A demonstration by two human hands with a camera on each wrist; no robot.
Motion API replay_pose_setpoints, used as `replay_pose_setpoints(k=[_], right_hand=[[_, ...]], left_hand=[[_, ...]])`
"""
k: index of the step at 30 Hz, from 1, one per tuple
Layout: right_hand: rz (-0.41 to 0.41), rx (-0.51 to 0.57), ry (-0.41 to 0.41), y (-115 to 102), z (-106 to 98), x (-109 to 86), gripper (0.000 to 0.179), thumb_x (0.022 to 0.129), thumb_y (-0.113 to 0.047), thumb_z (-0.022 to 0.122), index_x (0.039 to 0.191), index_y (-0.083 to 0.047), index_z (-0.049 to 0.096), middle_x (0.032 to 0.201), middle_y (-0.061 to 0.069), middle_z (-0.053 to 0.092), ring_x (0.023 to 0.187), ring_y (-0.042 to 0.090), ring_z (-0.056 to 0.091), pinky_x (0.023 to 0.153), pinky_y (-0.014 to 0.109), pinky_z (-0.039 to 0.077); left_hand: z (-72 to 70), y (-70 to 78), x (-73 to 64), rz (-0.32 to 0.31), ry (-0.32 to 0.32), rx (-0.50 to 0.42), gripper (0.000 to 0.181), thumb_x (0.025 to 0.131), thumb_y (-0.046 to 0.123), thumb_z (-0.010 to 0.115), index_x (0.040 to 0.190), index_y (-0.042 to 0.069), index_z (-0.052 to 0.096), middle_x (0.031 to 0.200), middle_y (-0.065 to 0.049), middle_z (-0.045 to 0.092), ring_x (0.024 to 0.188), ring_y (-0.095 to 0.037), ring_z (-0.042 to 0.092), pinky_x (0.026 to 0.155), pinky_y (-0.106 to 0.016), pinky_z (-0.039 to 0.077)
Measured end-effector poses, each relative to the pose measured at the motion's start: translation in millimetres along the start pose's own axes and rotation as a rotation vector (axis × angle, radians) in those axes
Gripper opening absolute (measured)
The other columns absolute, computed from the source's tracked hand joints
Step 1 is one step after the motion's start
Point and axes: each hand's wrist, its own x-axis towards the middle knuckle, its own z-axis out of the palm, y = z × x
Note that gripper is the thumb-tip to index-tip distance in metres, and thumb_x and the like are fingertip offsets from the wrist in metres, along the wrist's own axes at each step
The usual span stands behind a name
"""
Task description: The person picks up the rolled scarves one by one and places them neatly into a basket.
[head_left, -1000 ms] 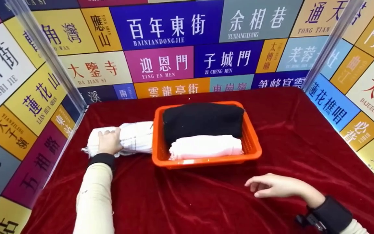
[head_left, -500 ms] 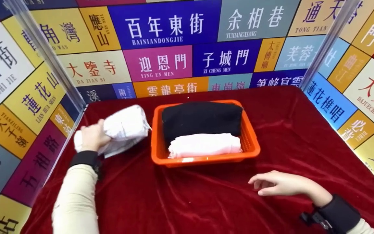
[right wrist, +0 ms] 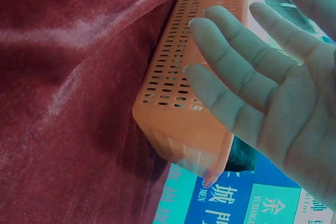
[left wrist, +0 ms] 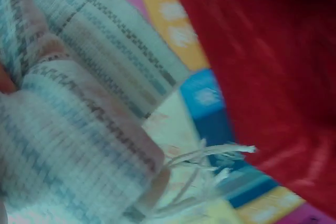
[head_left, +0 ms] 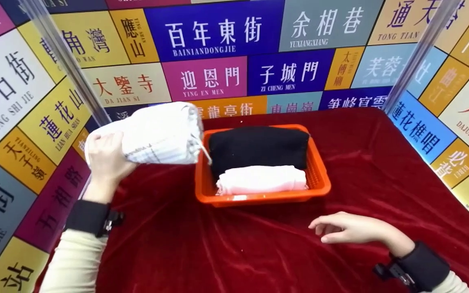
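Observation:
My left hand (head_left: 106,156) grips the left end of a folded white scarf (head_left: 163,132), raised above the table left of the orange basket (head_left: 324,171). Up close in the left wrist view, the scarf (left wrist: 79,140) shows woven grey and blue stripes and loose tassels at one end. Its right end overlaps the basket's left rim in the head view. Inside the basket lie a rolled black cloth (head_left: 259,146) and, in front of it, a folded pale pink cloth (head_left: 263,180). My right hand (head_left: 350,228) hovers front right of the basket, fingers loosely bent, holding nothing.
Dark red velvet (head_left: 234,248) covers the table in soft creases. Upright clear posts (head_left: 417,61) stand at the back corners. Panels with coloured street-name signs (head_left: 214,30) wall the table on the left, back and right.
My left hand has lifted the white scarf off the velvet, up and away from the table, its right end now at the basket's left rim. The right hand has barely moved.

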Motion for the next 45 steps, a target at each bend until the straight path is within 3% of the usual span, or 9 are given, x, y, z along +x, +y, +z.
replay_pose_setpoints(k=[5, 9, 18, 21, 27, 32, 35, 38, 45], right_hand=[[-0.030, -0.009, 0.006, 1.1, 1.3, -0.3, 0.028, 0.092, -0.018, 0.054, 0.118, -0.008, 0.054, 0.098, 0.003, 0.063, 0.087, 0.009, 0.060, 0.073, 0.026, 0.051], [-0.036, 0.003, -0.003, 3.2, 2.0, -1.5, 0.029, 0.092, -0.018, 0.053, 0.119, -0.009, 0.054, 0.099, 0.002, 0.063, 0.088, 0.009, 0.060, 0.073, 0.028, 0.051], [-0.068, -0.018, 0.035, 0.9, 6.7, -4.8, 0.028, 0.091, -0.015, 0.055, 0.118, -0.008, 0.055, 0.099, 0.003, 0.064, 0.089, 0.010, 0.061, 0.073, 0.026, 0.051], [-0.065, -0.029, 0.051, -0.7, 6.9, -6.8, 0.027, 0.091, -0.014, 0.055, 0.116, -0.006, 0.056, 0.099, 0.005, 0.064, 0.090, 0.014, 0.062, 0.073, 0.026, 0.051], [0.008, -0.033, 0.091, -0.6, 4.3, 1.4, 0.025, 0.092, -0.017, 0.053, 0.115, -0.007, 0.058, 0.103, 0.005, 0.065, 0.094, 0.016, 0.061, 0.077, 0.030, 0.050], [0.119, 0.151, 0.171, 1.9, 5.9, 14.6, 0.036, 0.095, -0.017, 0.048, 0.126, 0.001, 0.048, 0.116, 0.019, 0.058, 0.105, 0.014, 0.056, 0.085, 0.024, 0.046], [0.187, 0.306, 0.207, 3.7, 4.6, 22.9, 0.043, 0.096, -0.018, 0.044, 0.134, 0.003, 0.038, 0.125, 0.025, 0.049, 0.111, 0.008, 0.050, 0.089, 0.019, 0.041], [0.214, 0.310, 0.221, 6.3, 3.4, 30.3, 0.045, 0.096, -0.020, 0.044, 0.135, 0.002, 0.038, 0.130, 0.025, 0.046, 0.113, 0.005, 0.046, 0.091, 0.017, 0.037], [0.066, -0.184, 0.232, 16.3, 14.7, 41.0, 0.063, 0.079, -0.037, 0.067, 0.129, -0.003, 0.048, 0.127, 0.013, 0.052, 0.116, 0.027, 0.047, 0.095, 0.043, 0.038]], left_hand=[[-23.2, 41.1, 14.4, 0.072, 0.116, -0.109, 0.038, 0.067, 0.037, 0.054, 0.073, -0.001, 0.055, 0.069, -0.020, 0.059, 0.069, -0.040, 0.052, 0.083, -0.050, 0.037], [-44.0, 74.0, 17.9, 0.126, 0.122, -0.238, 0.041, 0.066, 0.037, 0.058, 0.082, 0.000, 0.061, 0.075, -0.018, 0.063, 0.073, -0.038, 0.056, 0.083, -0.051, 0.038], [-88.1, 144.4, 17.9, 0.353, -0.147, -0.420, 0.017, 0.056, 0.024, 0.061, 0.062, 0.010, 0.054, 0.059, -0.003, 0.055, 0.062, -0.025, 0.055, 0.076, -0.046, 0.042], [-90.9, 165.2, 4.4, 0.440, -0.306, -0.477, 0.022, 0.054, 0.030, 0.067, 0.068, 0.017, 0.057, 0.066, 0.005, 0.059, 0.066, -0.017, 0.058, 0.072, -0.040, 0.044], [-54.0, 200.4, -39.7, 0.433, -0.806, -0.577, 0.039, 0.059, 0.038, 0.072, 0.089, 0.016, 0.060, 0.073, 0.006, 0.064, 0.065, -0.012, 0.062, 0.055, -0.028, 0.047], [-3.0, 219.8, -58.6, 0.231, -1.119, -0.506, 0.042, 0.054, 0.031, 0.075, 0.089, 0.013, 0.059, 0.072, 0.001, 0.064, 0.065, -0.019, 0.062, 0.051, -0.032, 0.047], [22.8, 233.9, -60.1, 0.175, -1.141, -0.371, 0.044, 0.055, 0.033, 0.076, 0.090, 0.014, 0.059, 0.074, -0.002, 0.064, 0.068, -0.023, 0.062, 0.050, -0.036, 0.046], [42.8, 252.3, -62.7, 0.178, -1.089, -0.226, 0.045, 0.057, 0.038, 0.074, 0.089, 0.012, 0.056, 0.072, -0.004, 0.062, 0.065, -0.026, 0.061, 0.047, -0.037, 0.044], [61.7, 290.2, -89.0, 0.333, -0.919, -0.020, 0.062, 0.061, 0.049, 0.070, 0.101, 0.006, 0.050, 0.076, -0.003, 0.058, 0.058, -0.020, 0.055, 0.045, -0.032, 0.041]])
